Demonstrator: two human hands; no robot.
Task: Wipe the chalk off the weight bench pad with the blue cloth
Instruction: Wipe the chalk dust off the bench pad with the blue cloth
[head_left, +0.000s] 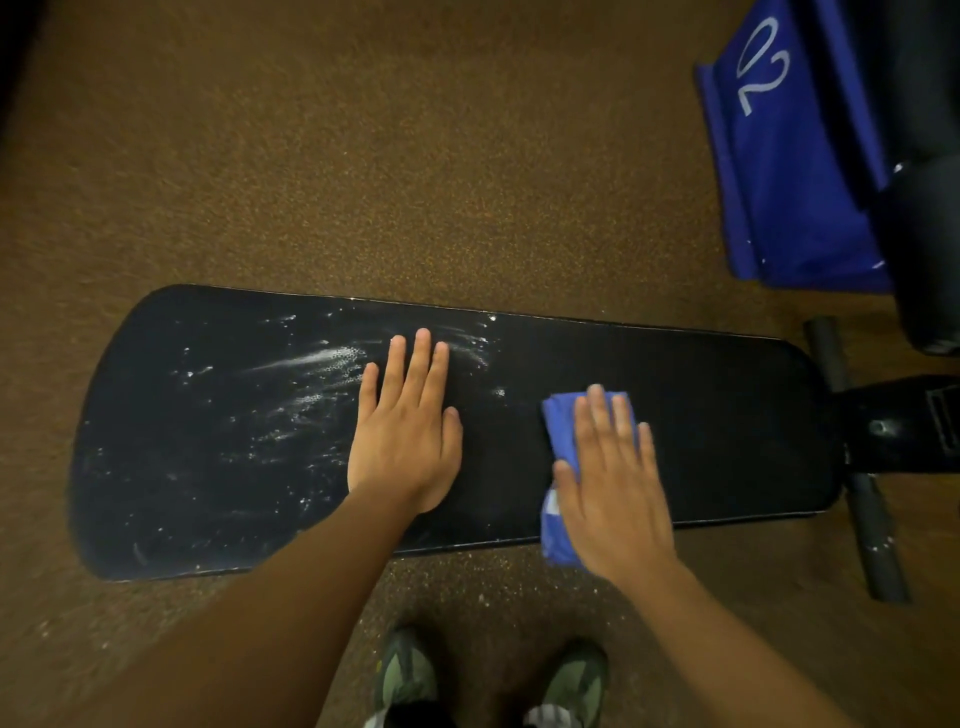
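brown speckled carpet floor fills most of the view, and on it stands the long black padded weight bench pad, running left to right with rounded ends. white chalk smears streak the left half of the pad; the right half looks mostly clean. a blue fabric bag with a white printed mark sits at the upper right, beside dark equipment. black tubular bench frame bars stick out past the pad's right end. the left hand lies flat and open on the middle of the pad, fingers straight, holding nothing. the right hand presses flat, fingers spread, on the folded blue cloth, which lies on the pad's near right part and overhangs the near edge. green shoes show below.
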